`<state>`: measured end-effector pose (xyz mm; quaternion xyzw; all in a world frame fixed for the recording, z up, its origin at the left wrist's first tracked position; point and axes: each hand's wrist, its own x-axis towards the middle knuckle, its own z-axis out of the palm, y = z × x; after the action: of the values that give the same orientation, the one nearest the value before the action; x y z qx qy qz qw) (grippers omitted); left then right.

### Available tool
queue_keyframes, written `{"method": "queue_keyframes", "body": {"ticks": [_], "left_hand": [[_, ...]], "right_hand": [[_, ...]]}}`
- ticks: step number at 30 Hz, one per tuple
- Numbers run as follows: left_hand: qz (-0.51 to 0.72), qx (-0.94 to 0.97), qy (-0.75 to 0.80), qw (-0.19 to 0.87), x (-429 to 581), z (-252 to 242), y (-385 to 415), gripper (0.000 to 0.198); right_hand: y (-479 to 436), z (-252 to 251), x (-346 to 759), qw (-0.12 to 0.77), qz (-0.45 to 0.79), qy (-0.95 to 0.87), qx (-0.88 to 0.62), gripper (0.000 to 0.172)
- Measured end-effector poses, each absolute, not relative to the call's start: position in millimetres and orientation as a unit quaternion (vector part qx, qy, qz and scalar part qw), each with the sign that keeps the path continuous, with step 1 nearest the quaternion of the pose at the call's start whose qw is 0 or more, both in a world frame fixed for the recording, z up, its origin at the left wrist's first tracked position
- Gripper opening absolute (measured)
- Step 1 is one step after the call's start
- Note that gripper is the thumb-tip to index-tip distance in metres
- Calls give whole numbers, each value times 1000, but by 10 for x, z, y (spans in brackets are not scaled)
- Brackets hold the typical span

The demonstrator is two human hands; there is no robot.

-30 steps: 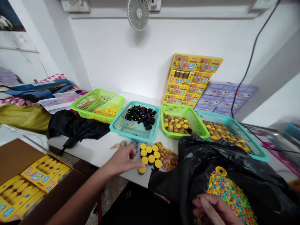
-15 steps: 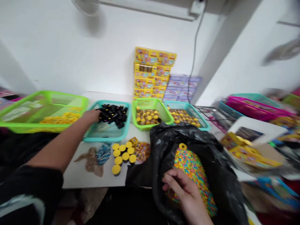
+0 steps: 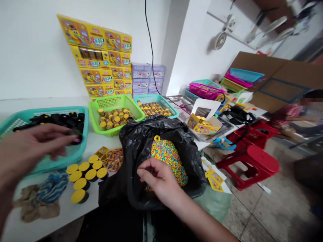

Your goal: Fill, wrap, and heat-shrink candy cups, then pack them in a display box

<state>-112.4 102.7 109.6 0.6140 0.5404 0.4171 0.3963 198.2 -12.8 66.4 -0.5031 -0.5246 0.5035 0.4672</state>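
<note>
My left hand (image 3: 42, 144), smeared by motion, is closed with a small black piece (image 3: 75, 137) at its fingertips. It hovers over the near side of a teal basket (image 3: 84, 134) holding many black pieces (image 3: 52, 118). My right hand (image 3: 158, 178) is pinched above a heap of small multicoloured balls (image 3: 169, 154) in a container lined with a black plastic bag (image 3: 194, 178). What its fingers hold, if anything, is hidden. A yellow ring (image 3: 156, 138) lies at the heap's far edge. Several black cups with yellow tops (image 3: 80, 184) stand between my hands.
Behind are a green basket (image 3: 111, 131) and a second teal basket (image 3: 174, 112) of small filled jars. Yellow boxes (image 3: 101, 74) and purple boxes (image 3: 141, 74) are stacked at the wall. Crumpled cloth (image 3: 51, 188) lies front left. A red stool (image 3: 262, 161) and a person (image 3: 290, 114) are at right.
The view has swung right. My left hand has come away from the black pieces in the teal basket with one at its fingertips. My right hand stays pinched over the coloured balls.
</note>
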Motion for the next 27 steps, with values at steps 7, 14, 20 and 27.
{"method": "queue_keyframes", "body": {"ticks": [7,14,20,27], "left_hand": [[333,572,347,665,619,776,112,32],[312,541,349,699,871,644,203,40],[345,558,391,645,833,589,238,33],[306,638,384,593,800,510,226,25]], "right_hand": [[-109,886,2386,464,541,-551,-434,28],[-83,804,2778,393,489,-591,-506,26],[-29,564,2874,76,123,-752,-643,19],[5,466,2885,130,416,-642,-631,16]]}}
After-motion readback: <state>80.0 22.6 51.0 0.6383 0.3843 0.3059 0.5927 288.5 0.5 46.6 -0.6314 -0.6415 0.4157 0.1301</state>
